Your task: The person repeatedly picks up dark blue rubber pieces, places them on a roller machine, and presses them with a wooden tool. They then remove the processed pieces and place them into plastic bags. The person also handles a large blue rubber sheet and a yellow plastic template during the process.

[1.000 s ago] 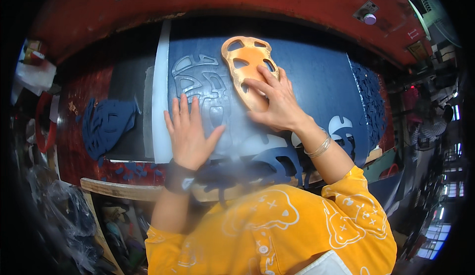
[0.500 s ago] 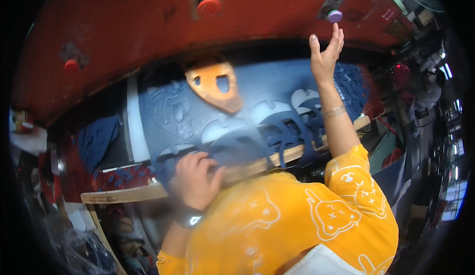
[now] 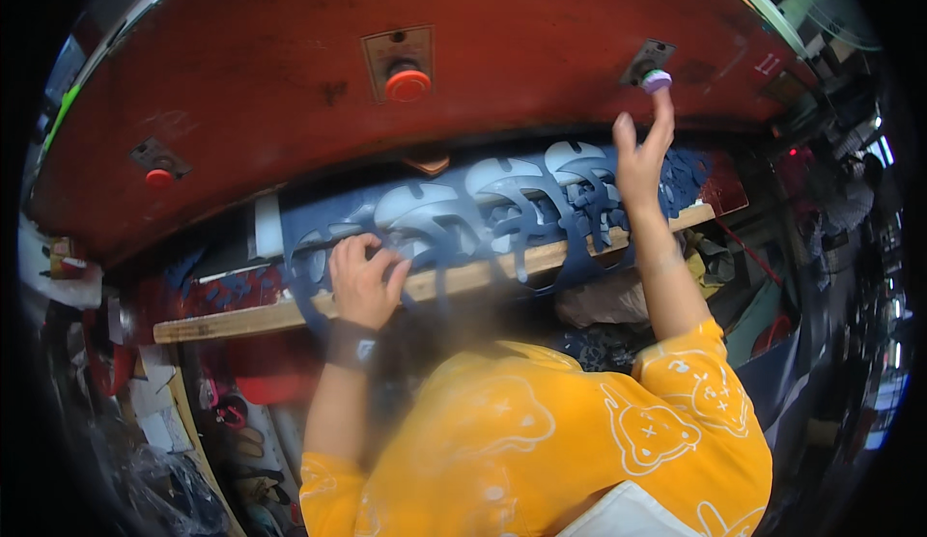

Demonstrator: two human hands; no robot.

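Note:
My right hand [image 3: 642,165] reaches up to the red machine panel, thumb and fingers apart. Its index fingertip touches a purple push button [image 3: 657,81]. Low on the left, my left hand [image 3: 365,281] rests with bent, parted fingers at the near edge of a dark blue sheet [image 3: 449,238]. Large curved openings have been cut through that sheet, and a pale surface shows in them. Only the tip of an orange cutting die [image 3: 427,164] peeks out below the panel; the rest is hidden.
Two red push buttons, one in the middle [image 3: 407,84] and one at the left [image 3: 159,178], stick out from the red panel [image 3: 261,73]. A wooden rail [image 3: 241,322] runs along the table's front. Blue scraps [image 3: 688,175] lie at the right end.
My right index finger has come up against the purple button. The orange die, in full sight before, is now mostly covered by the red panel. The view has shifted upward.

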